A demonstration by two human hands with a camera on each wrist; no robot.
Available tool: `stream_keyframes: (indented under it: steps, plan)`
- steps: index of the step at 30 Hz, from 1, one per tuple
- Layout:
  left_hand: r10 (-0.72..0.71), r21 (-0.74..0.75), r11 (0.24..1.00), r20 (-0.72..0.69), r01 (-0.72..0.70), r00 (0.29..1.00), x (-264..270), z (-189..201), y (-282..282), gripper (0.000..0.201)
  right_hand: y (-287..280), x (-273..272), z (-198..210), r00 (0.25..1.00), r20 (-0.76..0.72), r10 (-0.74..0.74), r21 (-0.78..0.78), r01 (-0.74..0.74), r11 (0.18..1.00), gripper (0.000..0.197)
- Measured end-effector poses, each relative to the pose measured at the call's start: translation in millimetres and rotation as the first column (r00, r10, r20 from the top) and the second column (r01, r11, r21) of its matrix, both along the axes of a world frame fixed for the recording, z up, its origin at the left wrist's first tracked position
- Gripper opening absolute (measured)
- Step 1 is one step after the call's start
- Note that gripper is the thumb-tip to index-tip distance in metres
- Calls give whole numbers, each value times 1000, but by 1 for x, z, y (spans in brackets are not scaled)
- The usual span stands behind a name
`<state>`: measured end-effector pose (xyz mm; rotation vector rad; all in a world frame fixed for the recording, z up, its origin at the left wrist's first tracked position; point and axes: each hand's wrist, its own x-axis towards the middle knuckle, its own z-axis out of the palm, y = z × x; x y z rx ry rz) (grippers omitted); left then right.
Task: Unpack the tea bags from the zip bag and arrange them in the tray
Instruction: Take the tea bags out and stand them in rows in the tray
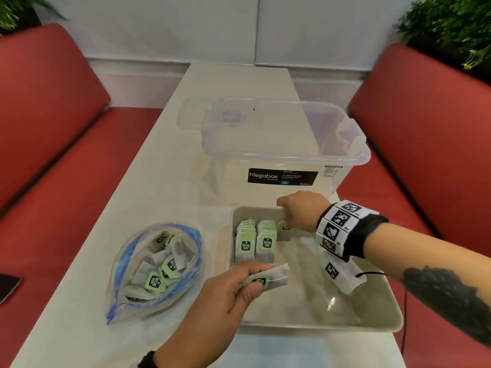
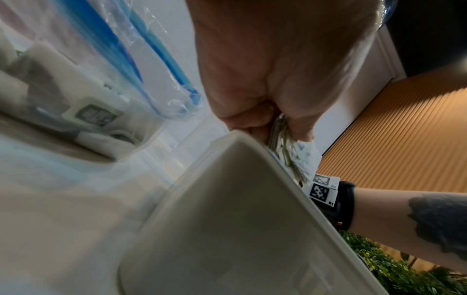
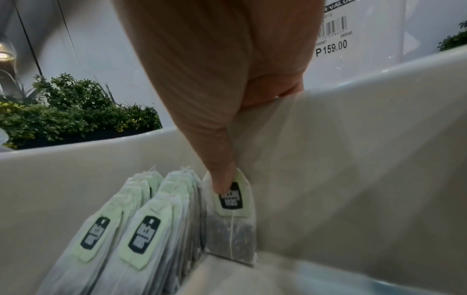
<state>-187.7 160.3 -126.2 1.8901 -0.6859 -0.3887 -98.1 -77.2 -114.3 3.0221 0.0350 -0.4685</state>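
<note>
Tea bags, w/ green tags, sit in three spots: tray, zip bag, left hand.

Largest first: white table [image 1: 170,144] between two red benches [image 1: 45,120], green plants [image 1: 451,25] in both far corners. Clear Megabox storage box [image 1: 279,144] w/ price sticker stands on far part of table, directly behind tray, close to its far rim; right hand reaches in just in front of it. Clear lid [image 1: 202,112] lies behind box, to its left.

Grey tray [image 1: 372,309] on near-right part of table. Inside, at far-left corner: two rows of tea bags [image 1: 255,243] standing on edge, side by side, tags facing cam. Rest of tray floor bare.

Zip bag [image 1: 156,269], clear w/ blue zip strip, lies left of tray, mouth wide, loose jumble of tea bags inside. Dark phone [image 1: 8,288] on left bench edge.

Right hand [image 1: 305,211], tag-marked wristband behind it, over tray's far edge, fingers down; fingertip [image 3: 222,179] presses top of single tea bag [image 3: 232,219], upright, just right of second row. Whether thumb also pinches it: cannot tell.

Left hand [image 1: 228,290] over tray's near-left rim, thumb and fingers pinching small stack of tea bags [image 1: 268,278], held flat, pointing into tray.
</note>
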Motion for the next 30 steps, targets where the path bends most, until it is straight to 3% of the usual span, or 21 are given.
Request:
stream_keyframes:
  steps: [4,7,10,14,27,30]
  plan:
    - [65,-81,994,-46,-68,997,0,0,-2,25,-3,0,0,1000,-12,0,20,0,1000,37]
    - [135,-192,965,-222,-179,966,2,0,-5,22,-5,-2,0,1000,-5,-9,38,9,999,38]
    - [197,-209,935,-361,-285,911,4,-1,-9,16,-4,-4,-1,1000,10,-16,50,15,999,37]
    - [204,-205,925,-445,-321,872,7,-2,-10,16,-2,-4,-2,999,31,-15,35,14,999,31]
    - [198,-185,929,-482,-320,854,9,2,-7,13,-3,-1,1,998,-6,-55,73,55,996,41]
    - [211,-165,934,-463,-318,861,11,6,-5,12,-2,-9,19,990,117,-73,125,58,991,50]
